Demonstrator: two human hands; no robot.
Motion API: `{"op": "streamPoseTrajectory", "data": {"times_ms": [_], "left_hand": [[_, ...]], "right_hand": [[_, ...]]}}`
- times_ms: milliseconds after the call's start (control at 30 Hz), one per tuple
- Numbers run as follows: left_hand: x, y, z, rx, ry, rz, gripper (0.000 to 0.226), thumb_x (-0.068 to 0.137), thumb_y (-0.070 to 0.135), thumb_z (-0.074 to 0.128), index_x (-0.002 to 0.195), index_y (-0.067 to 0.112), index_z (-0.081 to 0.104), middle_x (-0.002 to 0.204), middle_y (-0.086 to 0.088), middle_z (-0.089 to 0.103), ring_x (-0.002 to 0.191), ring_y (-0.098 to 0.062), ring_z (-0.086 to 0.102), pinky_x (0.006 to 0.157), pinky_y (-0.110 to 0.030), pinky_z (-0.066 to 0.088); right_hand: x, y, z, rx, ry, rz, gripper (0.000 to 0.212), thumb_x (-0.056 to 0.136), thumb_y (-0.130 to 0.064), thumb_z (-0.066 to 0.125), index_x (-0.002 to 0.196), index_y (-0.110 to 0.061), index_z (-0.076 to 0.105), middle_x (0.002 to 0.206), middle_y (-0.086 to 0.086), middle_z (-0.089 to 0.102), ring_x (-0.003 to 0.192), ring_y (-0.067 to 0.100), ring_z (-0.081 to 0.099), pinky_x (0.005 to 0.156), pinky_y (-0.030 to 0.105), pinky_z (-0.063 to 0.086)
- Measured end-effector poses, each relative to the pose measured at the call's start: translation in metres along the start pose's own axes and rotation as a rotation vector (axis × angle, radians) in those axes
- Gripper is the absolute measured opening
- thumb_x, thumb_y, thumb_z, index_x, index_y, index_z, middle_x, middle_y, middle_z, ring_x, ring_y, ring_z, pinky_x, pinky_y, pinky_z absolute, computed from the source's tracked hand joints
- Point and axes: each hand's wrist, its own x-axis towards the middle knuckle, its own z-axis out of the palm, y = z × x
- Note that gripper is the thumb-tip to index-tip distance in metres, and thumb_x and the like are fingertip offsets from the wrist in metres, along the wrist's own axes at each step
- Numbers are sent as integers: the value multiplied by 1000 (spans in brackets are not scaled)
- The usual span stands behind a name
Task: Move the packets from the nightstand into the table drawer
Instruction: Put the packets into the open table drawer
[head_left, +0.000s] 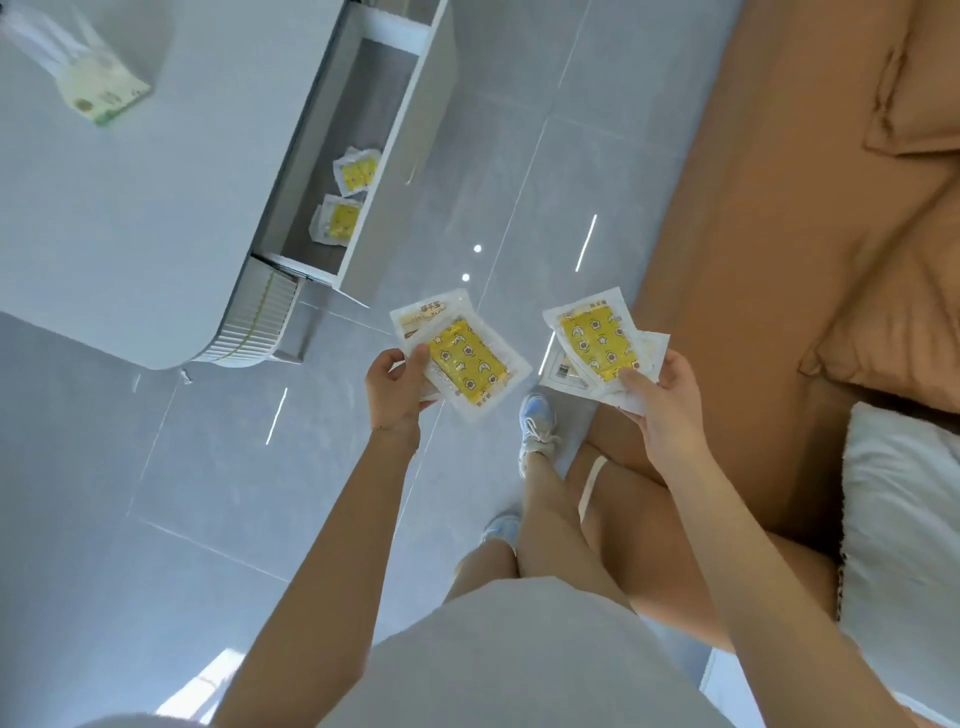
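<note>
Left hand (393, 395) and right hand (667, 400) each pinched on yellow packets (467, 366); two loose packets (356, 169) inside open drawer (384, 98).

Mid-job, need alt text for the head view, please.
The left hand grips a yellow packet, the right hand a fan of packets, above grey floor. Two more packets lie in the open table drawer, upper left.

Grey glossy tiled floor (156, 493) showing reflected light strips (586, 243). Upper left: green-and-white tissue pack (104, 88), white tissue protruding. Right: bed with an orange sheet (753, 234), bearing an upper orange pillow (924, 104), a lower orange pillow (893, 338) and, just below it, a white pillow (904, 519). Centre: two pale blue-and-white sneakers (537, 426) on the floor.
</note>
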Motion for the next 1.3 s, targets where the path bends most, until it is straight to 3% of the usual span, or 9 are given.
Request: {"op": "streamPoseTrajectory", "data": {"times_ms": [200,400,600,733,833,1033,1133,1300], "left_hand": [[43,48,28,-61,110,-3,17,92,13,58,78,14,50,78,-1,67,55,-5,67,47,-24,55],[93,84,31,-182,254,-61,17,91,16,60,77,15,50,79,-3,65,69,-16,65,52,-27,56],[154,116,21,-328,327,-119,13,92,18,59,81,13,53,87,-3,64,75,-18,66,58,-30,59],[211,134,14,-399,353,-163,14,92,18,58,82,11,52,90,-6,64,77,-19,66,56,-29,59],[252,150,8,-429,370,-201,19,92,21,59,81,11,48,89,-5,64,77,-19,66,60,-31,60],[320,169,-3,-493,416,-282,22,92,21,59,76,14,47,86,-5,63,73,-19,64,70,-33,57],[354,167,0,-490,440,-339,18,93,20,59,78,14,51,88,-5,64,77,-20,64,65,-27,58],[415,149,11,-497,498,-460,10,91,18,60,82,21,56,96,-7,65,89,-26,64,80,-37,56]], "right_hand": [[56,-51,44,-120,-110,29,45,86,6,60,127,-5,46,104,2,66,100,25,66,91,43,52],[103,-92,108,-220,-206,33,38,85,4,62,118,-11,51,103,1,67,102,25,66,92,43,52],[145,-127,187,-257,-268,30,42,86,4,60,122,-12,47,107,4,65,97,20,66,89,38,53],[182,-152,253,-275,-277,23,40,86,6,58,120,-14,47,104,1,64,88,13,66,74,28,56],[208,-169,301,-265,-290,38,38,87,8,56,117,-13,45,104,1,64,89,15,66,69,29,56],[263,-182,389,-334,-300,80,38,86,9,54,98,-26,50,111,4,61,102,24,63,83,39,55],[296,-183,425,-390,-313,86,36,86,8,54,104,-23,49,104,-1,62,101,23,63,84,41,54],[364,-168,482,-548,-378,74,33,88,5,54,112,-18,54,101,-1,65,93,18,65,74,34,55]]}}
